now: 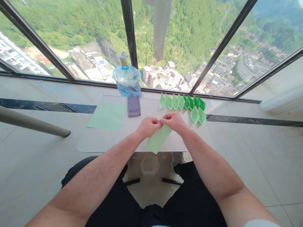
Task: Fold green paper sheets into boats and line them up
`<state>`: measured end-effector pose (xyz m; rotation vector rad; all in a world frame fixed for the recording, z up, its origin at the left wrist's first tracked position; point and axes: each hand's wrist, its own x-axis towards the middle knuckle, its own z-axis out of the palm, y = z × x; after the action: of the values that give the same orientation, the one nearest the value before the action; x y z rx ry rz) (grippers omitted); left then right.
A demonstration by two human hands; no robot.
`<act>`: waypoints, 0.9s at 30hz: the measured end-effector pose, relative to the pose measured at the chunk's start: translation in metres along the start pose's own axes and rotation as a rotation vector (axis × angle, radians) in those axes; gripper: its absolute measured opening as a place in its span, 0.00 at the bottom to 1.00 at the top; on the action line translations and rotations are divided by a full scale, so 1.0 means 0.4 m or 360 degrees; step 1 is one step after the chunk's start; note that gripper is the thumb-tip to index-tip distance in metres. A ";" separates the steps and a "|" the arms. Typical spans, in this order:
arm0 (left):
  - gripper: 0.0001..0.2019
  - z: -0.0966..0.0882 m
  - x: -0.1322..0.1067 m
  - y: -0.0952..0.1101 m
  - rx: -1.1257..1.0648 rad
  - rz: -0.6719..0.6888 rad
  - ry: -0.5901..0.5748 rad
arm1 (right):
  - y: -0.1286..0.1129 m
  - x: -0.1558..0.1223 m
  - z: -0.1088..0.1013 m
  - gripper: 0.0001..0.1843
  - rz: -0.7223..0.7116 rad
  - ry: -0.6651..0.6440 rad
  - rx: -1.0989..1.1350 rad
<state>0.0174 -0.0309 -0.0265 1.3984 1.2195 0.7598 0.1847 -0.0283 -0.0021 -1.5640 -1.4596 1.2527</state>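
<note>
My left hand (149, 126) and my right hand (174, 121) meet over the front half of a small table. Both pinch the upper end of a light green sheet of paper (158, 140), which looks folded into a narrow strip. Its lower end hangs toward the table's front edge, and my fingers hide the top. Beyond my right hand stands a row of folded green paper boats (175, 101), pale on the left and darker on the right. Two more pale boats (195, 114) sit in front of the row's right end.
A flat stack of pale green paper (107, 115) lies on the table (94, 143) at left. Beside it is a phone (133, 106), with a large clear blue water jug (126, 78) behind. Tall windows border the far side; a grey pole (35, 123) slants in from the left.
</note>
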 end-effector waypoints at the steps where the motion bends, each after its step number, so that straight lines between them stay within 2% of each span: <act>1: 0.15 0.000 0.000 0.001 0.0028 0.0018 -0.0007 | 0.001 0.000 0.002 0.11 0.0000 0.0021 -0.0003; 7: 0.17 -0.012 0.003 0.009 0.0139 0.0118 0.0007 | 0.007 0.005 0.010 0.12 0.0033 0.0114 0.0154; 10: 0.16 -0.023 0.004 0.016 0.0183 0.0095 0.0013 | 0.009 0.009 0.005 0.13 0.0050 0.0197 0.0223; 18: 0.13 -0.079 0.012 0.017 0.0252 0.0082 0.0054 | 0.036 0.040 -0.071 0.13 0.0060 0.0524 0.0427; 27: 0.10 -0.122 0.009 0.023 0.0317 0.0009 0.0015 | 0.050 0.051 -0.075 0.15 0.0065 0.0600 0.0428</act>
<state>-0.0245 -0.0117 -0.0076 1.5620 1.3279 0.6632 0.2183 -0.0074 -0.0148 -1.5489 -0.9842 1.0549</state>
